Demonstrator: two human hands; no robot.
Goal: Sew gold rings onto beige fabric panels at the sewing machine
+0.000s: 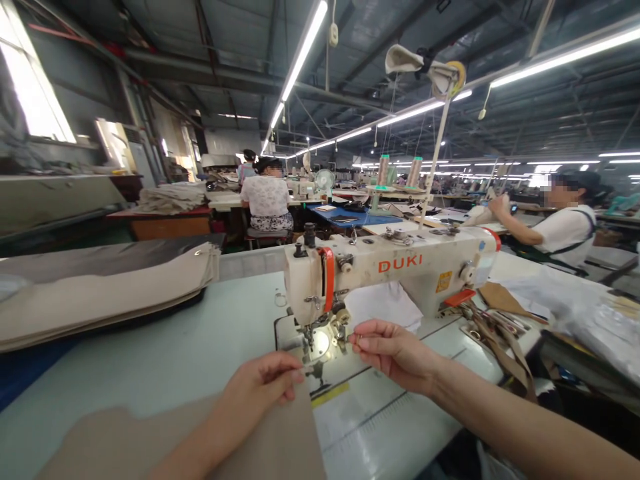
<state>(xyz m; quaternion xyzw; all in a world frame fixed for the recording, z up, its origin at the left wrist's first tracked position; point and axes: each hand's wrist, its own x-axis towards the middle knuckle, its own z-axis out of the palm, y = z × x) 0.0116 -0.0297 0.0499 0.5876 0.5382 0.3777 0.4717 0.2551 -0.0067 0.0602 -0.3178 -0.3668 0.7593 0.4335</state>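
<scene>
DUKI sewing machine (400,257), beige panel (283,437) lying front-left of it.
Panel looks light, pliable, best held by its edge; left hand (263,383) above it, fingertips together, contents unclear; right hand (395,353) pinches a tiny object (359,339).

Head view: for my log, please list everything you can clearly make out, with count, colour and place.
Sewing machine: one, white with orange trim, centre
Table: one, pale green, beneath it
Beige sheet: one, beige, near edge
Stack of sheets: one, mostly beige, left
White cloth: one, white, behind the machine
Thread spools: two, pinkish, beyond the machine
Straps: several, brown, right
Fan: one, pale, background
Tube lights: several, white, overhead
Co-workers: at least three, two in white tops, background and right
Left hand: one, bare, at the beige sheet
Right hand: one, bare, right of the needle
</scene>
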